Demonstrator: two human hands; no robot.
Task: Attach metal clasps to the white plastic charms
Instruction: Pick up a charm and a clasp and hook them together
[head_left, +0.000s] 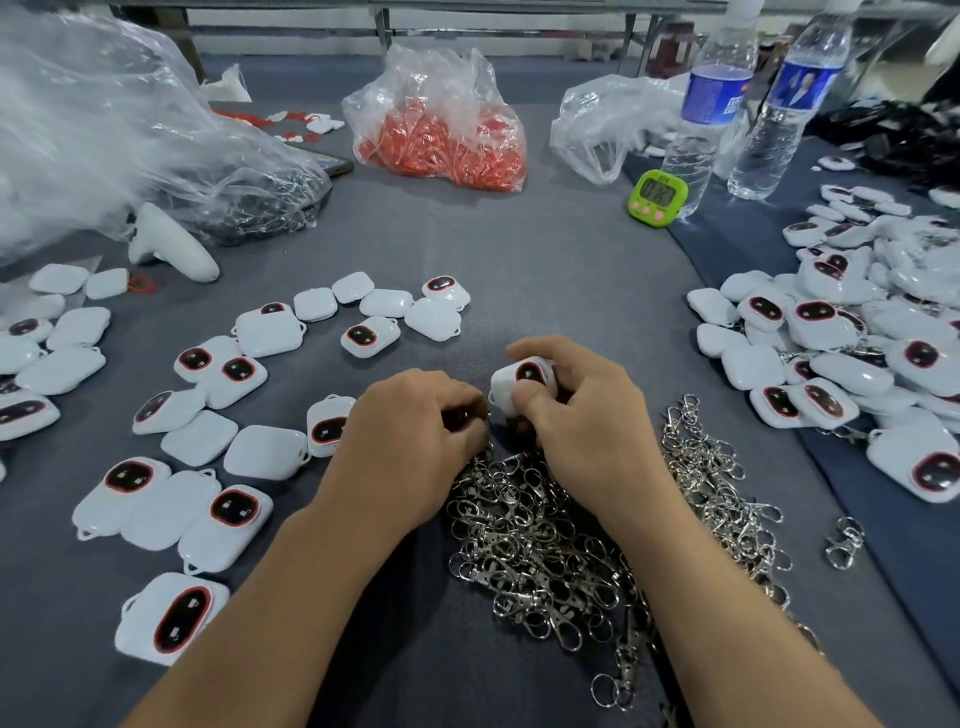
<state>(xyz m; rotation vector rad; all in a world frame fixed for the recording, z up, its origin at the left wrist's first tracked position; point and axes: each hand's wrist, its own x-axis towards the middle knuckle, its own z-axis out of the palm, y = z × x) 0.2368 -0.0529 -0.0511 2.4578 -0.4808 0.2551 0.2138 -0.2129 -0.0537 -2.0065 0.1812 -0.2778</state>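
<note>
left hand (415, 441) fingers curled over something small, bottle (714, 104) tops cut off, timer (657, 192) digits blurred

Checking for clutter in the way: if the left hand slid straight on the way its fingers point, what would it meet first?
Most likely the white charm held in the right hand; the left hand points right and slightly forward at it, nearly touching. Depth is unclear.
</note>
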